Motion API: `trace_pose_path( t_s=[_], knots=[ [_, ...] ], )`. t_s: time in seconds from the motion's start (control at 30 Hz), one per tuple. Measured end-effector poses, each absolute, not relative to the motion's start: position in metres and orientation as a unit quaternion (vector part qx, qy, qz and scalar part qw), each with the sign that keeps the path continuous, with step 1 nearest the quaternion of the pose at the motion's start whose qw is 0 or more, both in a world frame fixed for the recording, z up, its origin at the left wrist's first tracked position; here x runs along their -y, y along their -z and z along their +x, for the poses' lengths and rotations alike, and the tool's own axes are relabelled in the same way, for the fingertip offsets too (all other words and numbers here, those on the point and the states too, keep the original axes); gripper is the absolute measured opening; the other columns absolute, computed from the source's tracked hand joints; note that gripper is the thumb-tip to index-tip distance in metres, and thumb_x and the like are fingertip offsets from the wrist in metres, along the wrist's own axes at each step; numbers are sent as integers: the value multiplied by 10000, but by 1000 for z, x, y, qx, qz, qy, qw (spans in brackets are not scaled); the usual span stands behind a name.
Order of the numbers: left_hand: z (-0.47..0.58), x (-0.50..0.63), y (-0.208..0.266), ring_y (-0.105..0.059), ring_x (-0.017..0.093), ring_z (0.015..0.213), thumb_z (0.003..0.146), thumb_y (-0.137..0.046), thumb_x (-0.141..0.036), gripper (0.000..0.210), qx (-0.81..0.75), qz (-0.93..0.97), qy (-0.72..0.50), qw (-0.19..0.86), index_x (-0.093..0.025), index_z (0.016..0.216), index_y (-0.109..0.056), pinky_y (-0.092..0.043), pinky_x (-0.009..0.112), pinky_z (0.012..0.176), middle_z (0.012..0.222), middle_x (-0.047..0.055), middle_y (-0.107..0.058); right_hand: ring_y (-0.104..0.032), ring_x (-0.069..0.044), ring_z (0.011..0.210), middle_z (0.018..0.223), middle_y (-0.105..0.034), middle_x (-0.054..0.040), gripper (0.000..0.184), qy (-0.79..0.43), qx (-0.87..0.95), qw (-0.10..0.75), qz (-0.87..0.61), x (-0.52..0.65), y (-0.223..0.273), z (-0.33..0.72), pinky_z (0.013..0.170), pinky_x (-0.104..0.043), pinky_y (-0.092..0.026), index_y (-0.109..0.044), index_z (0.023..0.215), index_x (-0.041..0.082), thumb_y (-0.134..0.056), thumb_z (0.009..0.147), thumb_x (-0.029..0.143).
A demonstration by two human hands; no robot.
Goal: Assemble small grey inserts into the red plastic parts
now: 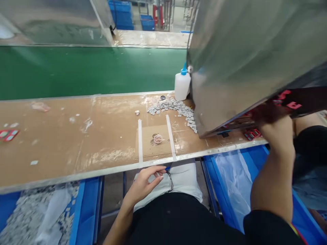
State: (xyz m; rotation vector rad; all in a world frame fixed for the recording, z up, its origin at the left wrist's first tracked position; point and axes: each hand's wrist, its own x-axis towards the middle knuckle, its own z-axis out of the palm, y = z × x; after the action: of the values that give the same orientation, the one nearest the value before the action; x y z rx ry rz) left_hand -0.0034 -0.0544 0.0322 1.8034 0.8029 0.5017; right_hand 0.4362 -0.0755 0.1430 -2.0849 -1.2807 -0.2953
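Grey small flat pieces (175,106) lie loose on the brown-covered desk (109,134), seemingly still to be handled; red-and-grey flat pieces (252,134) sit near the right hand (276,131), whose blurred grip I cannot tell. The left hand (149,178) hovers by the desk's edge, fingers loosely parted. Overall progress stays unclear.

No text, brand or number can be read with certainty; near three o'clock in the view a dark panel (311,98) bears pinkish-red marks (293,105), at about one o'clock from the right hand (277,129); the lower one is shaped somewhat like an R or an A, but they stand tilted, so which characters they are cannot be told; the red pieces (9,135) at nine o'clock show pale patches, too small for any print to be made out.
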Motion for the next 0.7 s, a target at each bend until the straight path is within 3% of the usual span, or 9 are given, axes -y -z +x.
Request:
trace_pose_path(
  t_s=[0.07, 0.2, 0.27, 0.37, 0.47, 0.53, 0.6, 0.7],
  knots=[
    [7, 57, -31, -746, 194, 896, 944, -631, -324, 335, -306, 735, -212, 567, -181, 1245, -667, -608, 337, 867, 1052, 97, -789, -723, -249, 767, 920, -763, -126, 212, -17, 599, 348, -721, 108, -123, 375, 682, -399, -560, -708, 1064, 233, -675, 898, 360],
    [27, 55, -23, -748, 201, 917, 861, -759, -361, 610, -254, 692, -268, 620, -177, 1407, -558, -613, 336, 868, 1174, 139, -755, -728, -226, 970, 1085, -740, -83, 239, -221, 707, 361, -567, 131, -79, 256, 815, -366, -621, -626, 1190, 275, -622, 951, 278],
    [28, 49, -18, -735, 227, 1020, 835, -786, -356, 545, -275, 676, -314, 607, -180, 1327, -632, -602, 349, 911, 1232, 148, -732, -708, -219, 1036, 1130, -704, -91, 255, -272, 694, 386, -544, 122, -63, 220, 873, -365, -620, -603, 1198, 272, -636, 945, 260],
    [18, 34, -10, -738, 229, 1011, 823, -793, -330, 411, -323, 656, -356, 581, -164, 1190, -710, -600, 335, 902, 1136, 129, -767, -700, -215, 1068, 1182, -664, -101, 321, -352, 645, 423, -530, 93, -46, 207, 879, -363, -623, -565, 1232, 265, -663, 928, 295],
    [5, 19, -3, -745, 208, 948, 825, -774, -287, 330, -369, 645, -369, 558, -143, 1118, -728, -605, 299, 854, 1046, 107, -783, -711, -189, 882, 1025, -695, -73, 313, -340, 599, 459, -560, 57, -31, 215, 751, -328, -618, -590, 1191, 235, -674, 907, 336],
    [1, 12, -1, -743, 200, 944, 831, -756, -263, 299, -375, 643, -370, 556, -138, 1101, -728, -607, 285, 836, 1049, 101, -780, -674, -175, 770, 903, -695, -51, 213, -295, 604, 460, -580, 35, -24, 217, 690, -318, -583, -655, 1092, 219, -656, 908, 327],
    [0, 9, -1, -742, 192, 933, 835, -750, -259, 285, -368, 646, -368, 558, -137, 1092, -728, -609, 279, 830, 1046, 94, -778, -641, -175, 730, 840, -687, -44, 131, -255, 626, 450, -584, 19, -22, 213, 663, -321, -546, -707, 966, 215, -629, 919, 309],
    [1, 8, -1, -740, 182, 903, 849, -741, -271, 271, -365, 645, -372, 560, -134, 1082, -725, -616, 277, 817, 1033, 90, -774, -603, -179, 704, 802, -663, -39, 146, -215, 639, 444, -590, 5, -24, 206, 638, -322, -509, -731, 868, 221, -618, 924, 295]
  ],
)
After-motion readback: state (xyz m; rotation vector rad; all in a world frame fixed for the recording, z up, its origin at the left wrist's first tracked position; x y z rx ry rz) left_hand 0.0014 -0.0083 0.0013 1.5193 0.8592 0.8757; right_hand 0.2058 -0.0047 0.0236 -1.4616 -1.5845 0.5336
